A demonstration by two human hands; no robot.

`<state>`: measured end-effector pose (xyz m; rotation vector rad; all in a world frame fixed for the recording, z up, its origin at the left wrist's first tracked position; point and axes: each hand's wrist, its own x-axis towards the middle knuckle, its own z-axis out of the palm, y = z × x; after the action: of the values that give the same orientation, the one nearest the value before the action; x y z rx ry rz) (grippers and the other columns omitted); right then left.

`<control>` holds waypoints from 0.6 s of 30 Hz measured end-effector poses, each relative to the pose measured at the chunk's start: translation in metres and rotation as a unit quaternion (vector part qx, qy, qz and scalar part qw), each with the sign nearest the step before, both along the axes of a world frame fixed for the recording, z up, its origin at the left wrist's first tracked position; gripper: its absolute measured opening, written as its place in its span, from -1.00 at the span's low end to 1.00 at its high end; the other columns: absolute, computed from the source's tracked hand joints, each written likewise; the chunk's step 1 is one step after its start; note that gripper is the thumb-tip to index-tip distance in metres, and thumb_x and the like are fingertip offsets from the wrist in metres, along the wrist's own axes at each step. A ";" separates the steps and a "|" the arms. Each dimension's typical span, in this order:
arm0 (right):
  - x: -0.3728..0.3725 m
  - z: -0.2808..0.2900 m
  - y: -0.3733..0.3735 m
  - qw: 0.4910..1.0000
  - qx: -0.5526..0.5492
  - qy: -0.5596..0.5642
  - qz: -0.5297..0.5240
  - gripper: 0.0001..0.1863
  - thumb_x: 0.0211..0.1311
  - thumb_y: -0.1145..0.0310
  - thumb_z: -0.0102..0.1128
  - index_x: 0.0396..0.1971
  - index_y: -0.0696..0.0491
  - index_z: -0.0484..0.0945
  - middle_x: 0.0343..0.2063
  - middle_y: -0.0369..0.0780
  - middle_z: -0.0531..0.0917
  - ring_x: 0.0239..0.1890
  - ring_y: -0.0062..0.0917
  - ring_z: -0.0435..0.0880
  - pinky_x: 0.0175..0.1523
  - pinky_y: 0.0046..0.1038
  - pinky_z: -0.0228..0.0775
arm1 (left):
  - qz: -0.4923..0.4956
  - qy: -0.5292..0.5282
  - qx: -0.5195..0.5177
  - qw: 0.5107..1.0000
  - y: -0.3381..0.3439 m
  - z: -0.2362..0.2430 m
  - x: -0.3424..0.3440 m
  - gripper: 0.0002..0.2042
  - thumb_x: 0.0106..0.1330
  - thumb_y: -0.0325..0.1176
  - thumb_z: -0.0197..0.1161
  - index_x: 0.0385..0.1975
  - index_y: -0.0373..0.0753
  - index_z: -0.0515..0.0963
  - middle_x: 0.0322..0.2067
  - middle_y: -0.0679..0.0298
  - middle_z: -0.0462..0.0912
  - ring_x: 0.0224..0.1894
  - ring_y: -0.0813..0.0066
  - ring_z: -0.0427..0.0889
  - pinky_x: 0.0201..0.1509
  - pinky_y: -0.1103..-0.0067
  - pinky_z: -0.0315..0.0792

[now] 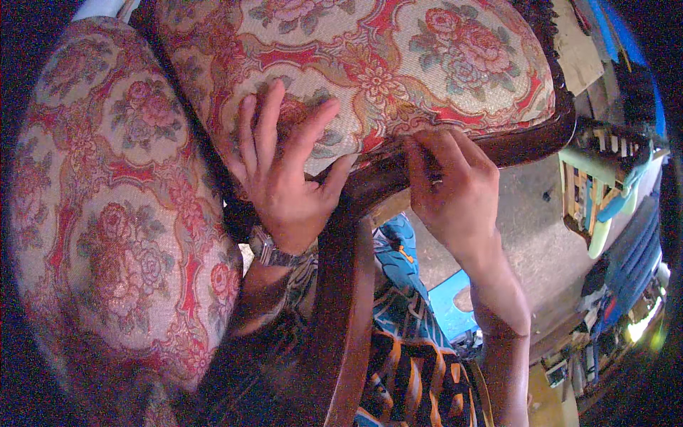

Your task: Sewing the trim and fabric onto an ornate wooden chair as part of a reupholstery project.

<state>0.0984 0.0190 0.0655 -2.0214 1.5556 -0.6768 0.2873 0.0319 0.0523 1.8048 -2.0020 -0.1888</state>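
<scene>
A chair seat covered in cream and red floral fabric sits before me, edged by a dark wooden frame. On the fabric near the seat's front left corner rests my left hand, its fingers spread and a metal watch on the wrist. My right hand is at the seam between fabric and wood, thumb and fingertips pinched together. Whatever lies between those fingertips is too small or hidden to make out. To the left rises the chair's padded backrest in the same fabric.
A curved wooden armrest runs between my forearms. Below the seat, on the concrete floor, is a bright blue plastic item. At the right are a slatted wooden piece and a heap of dark blue cloth.
</scene>
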 end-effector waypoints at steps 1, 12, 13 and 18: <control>0.000 -0.001 0.000 1.000 0.006 0.012 -0.008 -0.89 0.00 0.56 0.21 -0.42 0.13 0.53 -0.49 -0.15 0.59 -0.42 -0.27 0.61 -0.32 -0.40 0.46 | -0.002 0.005 -0.010 1.000 0.000 0.000 -0.001 -0.48 -0.14 -0.15 0.40 -0.04 0.20 0.53 0.21 0.24 0.28 0.22 0.02 0.21 0.25 0.06 -0.03; -0.017 0.018 0.026 0.988 -0.071 -0.040 -0.130 -0.74 -0.06 0.59 0.24 -0.29 0.12 0.49 -0.47 -0.21 0.56 -0.48 -0.32 0.51 -0.31 -0.36 0.36 | 0.006 -0.028 0.025 0.999 0.001 0.000 -0.004 -0.47 -0.14 -0.13 0.40 -0.03 0.18 0.53 0.21 0.25 0.26 0.22 0.00 0.21 0.23 0.08 0.02; -0.018 0.024 0.033 0.975 -0.172 -0.014 -0.138 -0.69 -0.09 0.58 0.26 -0.25 0.11 0.50 -0.48 -0.23 0.55 -0.49 -0.36 0.48 -0.32 -0.38 0.34 | 0.002 -0.022 0.024 0.999 0.001 0.000 -0.004 -0.47 -0.14 -0.13 0.40 -0.03 0.18 0.53 0.21 0.25 0.26 0.22 0.00 0.21 0.23 0.08 0.02; 0.012 0.003 0.047 0.994 -0.094 0.052 -0.024 -0.75 -0.16 0.36 0.33 -0.36 -0.07 0.59 -0.49 -0.39 0.51 -0.43 -0.51 0.44 -0.33 -0.42 0.16 | -0.024 0.003 -0.010 1.000 0.000 -0.001 -0.009 -0.46 -0.14 -0.15 0.41 -0.03 0.12 0.52 0.21 0.19 0.26 0.25 0.02 0.18 0.27 0.15 0.01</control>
<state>0.1108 0.0658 0.0682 -2.1940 1.6590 -0.7716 0.2778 0.0319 0.0512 1.7433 -2.0374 -0.1893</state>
